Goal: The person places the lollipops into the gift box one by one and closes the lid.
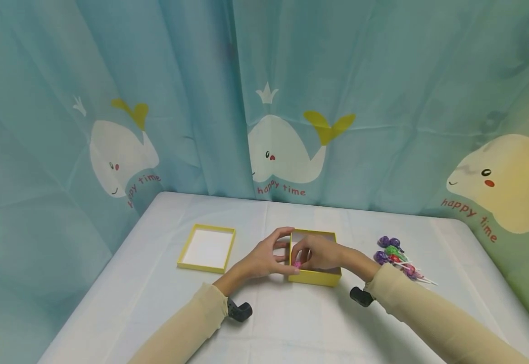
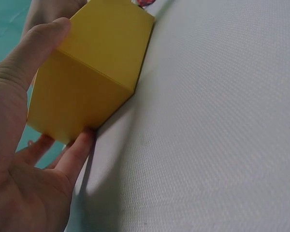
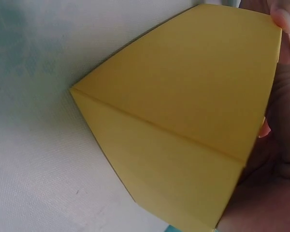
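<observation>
A yellow open-topped box [image 1: 315, 277] stands on the white table. My left hand [image 1: 264, 257] holds its left side, with the thumb at the near corner and the fingers spread toward the far one. In the left wrist view the thumb [image 2: 43, 41] lies along the upper edge of the box [image 2: 82, 89], and fingertips touch its lower side. My right hand [image 1: 320, 251] reaches down into the box, pinching a pink-wrapped lollipop [image 1: 297, 264] near the left inner wall; its stick is hidden. The right wrist view shows mostly the box's outer walls [image 3: 169, 101].
A yellow-rimmed lid [image 1: 207, 248] lies inside-up left of the box. To the right, several lollipops [image 1: 396, 255] in purple, green, red and pink wrappers sit in a loose pile, white sticks pointing nearer. A whale-print curtain [image 1: 200, 101] hangs behind the table [image 1: 264, 323].
</observation>
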The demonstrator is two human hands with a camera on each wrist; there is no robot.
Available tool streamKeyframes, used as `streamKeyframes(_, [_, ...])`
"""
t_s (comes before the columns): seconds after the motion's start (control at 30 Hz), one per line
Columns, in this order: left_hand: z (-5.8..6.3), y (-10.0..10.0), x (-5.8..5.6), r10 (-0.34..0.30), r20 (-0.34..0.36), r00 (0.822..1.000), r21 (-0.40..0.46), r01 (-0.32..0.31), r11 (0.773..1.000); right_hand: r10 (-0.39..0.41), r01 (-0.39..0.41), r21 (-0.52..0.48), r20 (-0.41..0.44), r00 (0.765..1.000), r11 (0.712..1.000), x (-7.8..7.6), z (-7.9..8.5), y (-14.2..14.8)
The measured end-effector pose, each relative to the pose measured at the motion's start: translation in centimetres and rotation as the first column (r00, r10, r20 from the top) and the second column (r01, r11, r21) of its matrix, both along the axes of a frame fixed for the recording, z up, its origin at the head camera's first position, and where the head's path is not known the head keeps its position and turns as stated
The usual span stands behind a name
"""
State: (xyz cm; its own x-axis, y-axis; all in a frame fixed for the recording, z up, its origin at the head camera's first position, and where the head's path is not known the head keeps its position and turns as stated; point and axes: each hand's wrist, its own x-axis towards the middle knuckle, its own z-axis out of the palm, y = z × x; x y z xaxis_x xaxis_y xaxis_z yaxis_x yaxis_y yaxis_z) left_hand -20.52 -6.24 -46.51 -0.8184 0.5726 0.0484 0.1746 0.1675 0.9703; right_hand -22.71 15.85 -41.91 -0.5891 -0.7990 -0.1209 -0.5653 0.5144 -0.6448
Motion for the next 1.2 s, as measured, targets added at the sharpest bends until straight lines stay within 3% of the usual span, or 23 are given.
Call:
streamKeyframes(0.57, [-0.1,0.1,0.2,-0.001,0.004,1.000,-0.008,0.001,1.000,0.010,-0.009,0.032,-0.041,0.999,0.999,0.3,0.9,0.6])
streamKeyframes(0.77, [-0.1,0.1,0.2,0.010,0.038,0.999,0.011,-0.010,1.000,-0.029,0.030,0.043,-0.028,0.999,0.999,0.5,2.3,1.1])
streamKeyframes(1.0, [-0.2,0.3,0.0,0.016,0.050,0.999,0.023,-0.017,1.000,-0.041,0.041,-0.005,-0.072,0.997,0.999,0.5,4.1,2.3])
streamKeyframes(1.2, [-0.3,0.3,0.0,0.004,0.043,0.999,0.029,-0.005,1.000,-0.095,0.095,-0.008,-0.110,0.989,0.995,1.0,6.0,3.4])
